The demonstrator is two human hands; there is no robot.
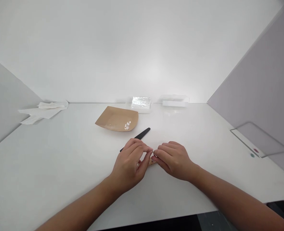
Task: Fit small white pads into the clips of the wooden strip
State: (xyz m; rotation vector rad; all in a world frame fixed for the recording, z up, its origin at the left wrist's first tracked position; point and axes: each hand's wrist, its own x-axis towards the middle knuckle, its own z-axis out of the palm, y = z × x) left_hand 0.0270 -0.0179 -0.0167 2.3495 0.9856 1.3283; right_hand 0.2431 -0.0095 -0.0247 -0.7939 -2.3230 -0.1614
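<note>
My left hand (132, 160) and my right hand (173, 158) meet above the table, fingertips almost touching. Thumb and forefinger of each are pinched closed around a tiny shiny piece (154, 154), too small to name. Under the fingertips a tan, patterned bit (152, 161) shows, mostly covered by the hands. Behind my left hand lies a flat black strip with a rounded end (142, 133), shaped like a nail file; the hand hides its middle. Farther back stands a brown paper tray (103, 120) with several small white flakes (127, 125) in its right corner.
Along the back wall are a clear bubble-textured packet (141, 102) and a clear box with a white front (175, 103). Crumpled white tissues (45, 110) lie at the left. A wire frame (246, 144) leans on the right wall, near small red (256, 150) and green (252, 155) spots.
</note>
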